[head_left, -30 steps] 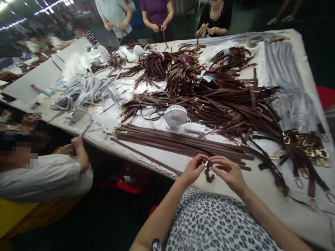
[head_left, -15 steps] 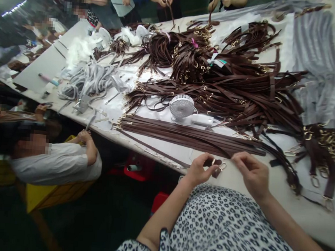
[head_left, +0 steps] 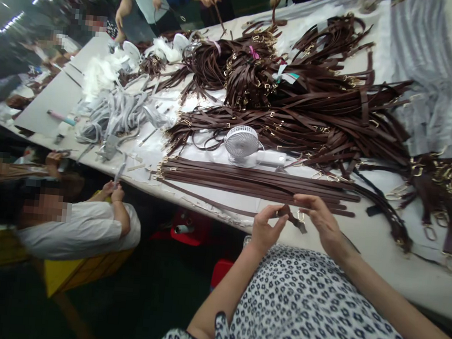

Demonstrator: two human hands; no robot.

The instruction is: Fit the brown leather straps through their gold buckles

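Note:
My left hand (head_left: 267, 228) is closed in a pinch on the short end of a brown leather strap (head_left: 296, 221), which has a gold-coloured metal buckle (head_left: 301, 215). Just to its right is my right hand (head_left: 322, 223), its fingers fairly straight and close together. A thin dark strap runs from the row on the table to these fingertips, and a dark length shows again beyond the wrist. The right thumb is mostly hidden. Beyond both hands, several brown straps (head_left: 225, 180) lie side by side on the table.
A white handheld fan (head_left: 242, 142) lies behind the row of straps. Large bundles of brown straps (head_left: 293, 128) cover the middle, and grey strips (head_left: 116, 110) are heaped at left. Buckled straps (head_left: 440, 204) lie at right. A seated person (head_left: 86, 226) works at left; others stand across the table.
My right hand has moved left and its fingers have straightened somewhat, nearer to my left hand. The strap end in my left hand has turned and now points down to the right.

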